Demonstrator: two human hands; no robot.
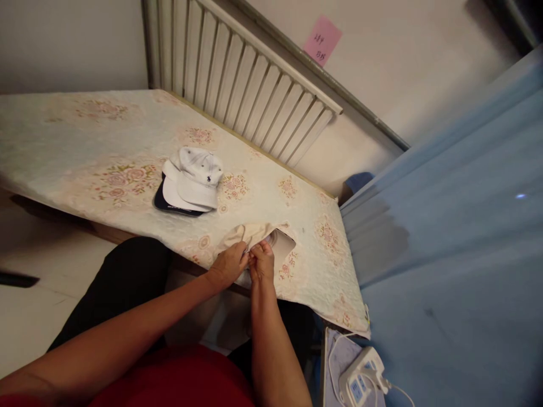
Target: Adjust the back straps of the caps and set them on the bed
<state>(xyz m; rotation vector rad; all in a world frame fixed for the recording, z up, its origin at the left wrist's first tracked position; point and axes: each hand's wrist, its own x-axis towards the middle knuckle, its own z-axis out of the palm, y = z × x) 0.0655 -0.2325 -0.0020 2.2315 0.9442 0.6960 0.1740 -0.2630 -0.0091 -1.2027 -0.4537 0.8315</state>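
A beige baseball cap [245, 233] lies near the front edge of the table, tilted so that its inside and the underside of its brim show on the right. My left hand [230, 263] grips the cap's near edge with bent fingers. Close beside it, my right hand [262, 259] pinches the same edge next to the brim. The fingertips of both hands nearly meet, and what lies between them is partly hidden. Farther back to the left rests a stack of caps: white ones [198, 176] on top, with a dark navy brim [177, 206] sticking out underneath.
A floral cloth [271, 198] covers the table. Behind it stands a white radiator [241, 79] against the wall, with a pink note [322, 40] above. A blue curtain [458, 243] hangs at the right. A white power strip [362, 379] with cords sits at the lower right.
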